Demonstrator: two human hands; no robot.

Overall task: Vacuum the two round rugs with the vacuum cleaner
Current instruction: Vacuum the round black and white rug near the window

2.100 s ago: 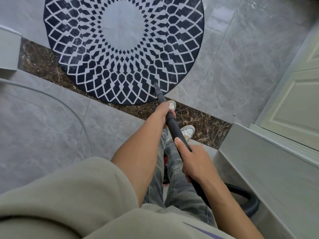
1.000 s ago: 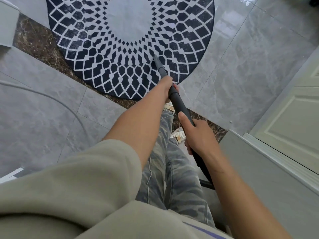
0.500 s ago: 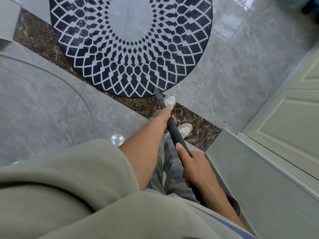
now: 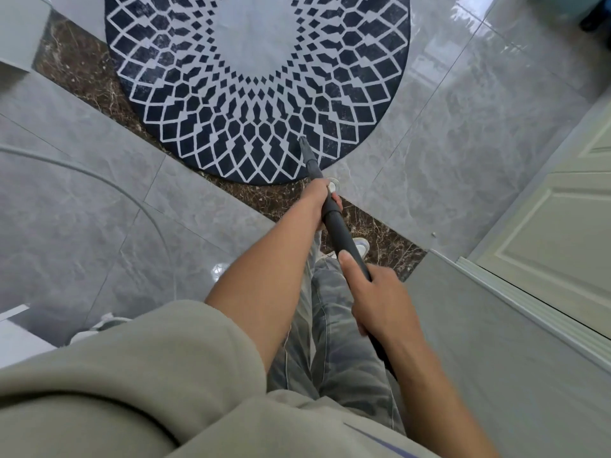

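A round rug (image 4: 258,87) with a navy and white diamond pattern and a pale grey centre lies on the tiled floor ahead of me. The dark vacuum wand (image 4: 334,219) slants up from my lap, and its narrow tip rests on the rug's near right edge. My left hand (image 4: 322,198) grips the wand far down its shaft, just short of the rug. My right hand (image 4: 377,299) holds the wand nearer my body, thumb laid along it. The vacuum's body and hose are hidden behind my legs. Only one rug is in view.
A dark brown marble strip (image 4: 82,71) crosses the grey floor tiles (image 4: 463,127) under the rug's near edge. A grey ledge (image 4: 496,342) and a white panelled door (image 4: 562,233) stand at the right. A grey block (image 4: 20,31) sits at the top left.
The wand tip slid forward onto the rug, drew back to its near edge, and now rests just inside that edge again. Both hands have kept their grip throughout.
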